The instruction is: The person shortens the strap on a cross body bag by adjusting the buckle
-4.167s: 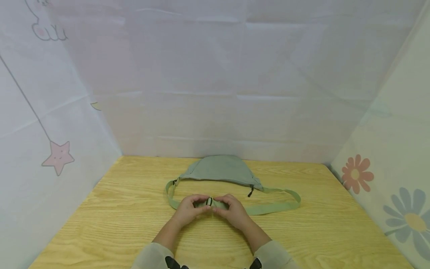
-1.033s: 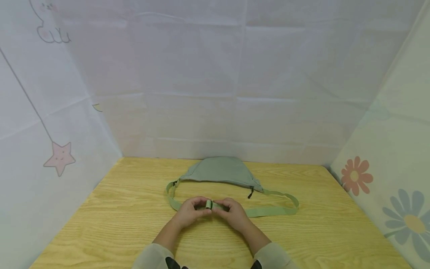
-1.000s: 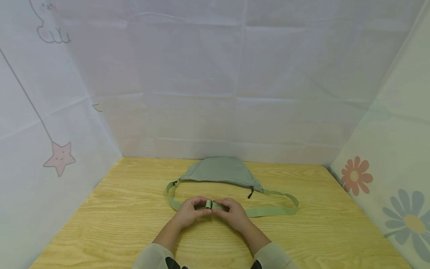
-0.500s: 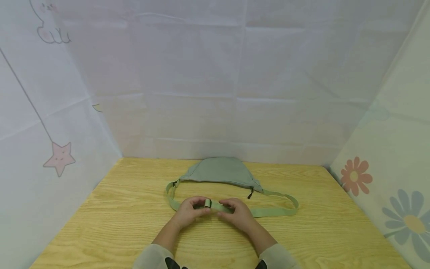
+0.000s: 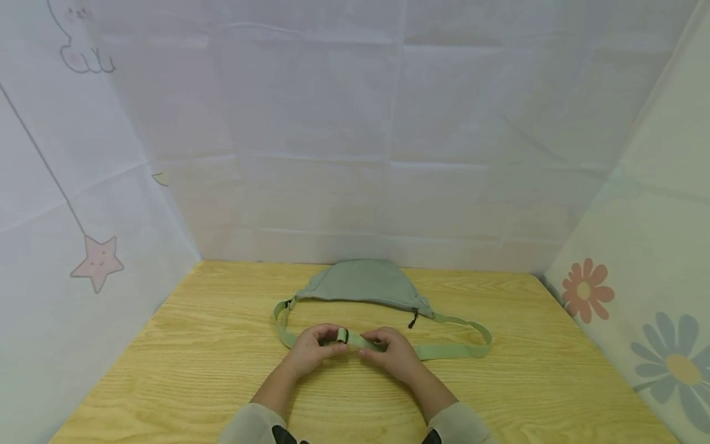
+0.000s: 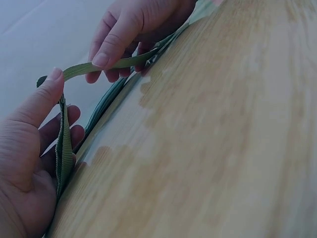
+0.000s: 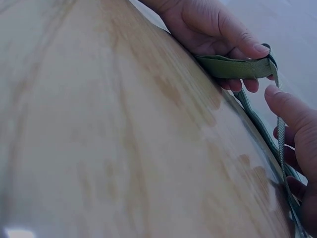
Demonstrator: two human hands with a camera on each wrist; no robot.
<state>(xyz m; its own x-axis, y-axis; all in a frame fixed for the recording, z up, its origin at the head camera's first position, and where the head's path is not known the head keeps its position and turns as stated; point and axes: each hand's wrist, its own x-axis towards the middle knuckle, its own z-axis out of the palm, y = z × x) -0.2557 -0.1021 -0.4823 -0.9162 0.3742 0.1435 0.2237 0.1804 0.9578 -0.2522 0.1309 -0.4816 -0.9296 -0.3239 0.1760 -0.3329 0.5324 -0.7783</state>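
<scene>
A grey-green waist bag lies flat at the back of the table, its light green strap looping toward me. My left hand pinches the strap right at its black slider buckle, thumb on the near side. A small fold of strap stands up at the buckle. To the right, my right hand holds the strap between thumb and fingers, with a short stretch of webbing bridging the two hands. In the right wrist view, doubled webbing runs back through the left fingers.
A black zipper pull hangs from the bag's right end. Another dark strap fitting sits near its left end. The wooden table is bordered by printed cloth walls at the back and both sides.
My right hand has slid right along the strap, away from the buckle, baring webbing between the hands. Since the earliest frame a strap fold has risen at the buckle. The bag stays put.
</scene>
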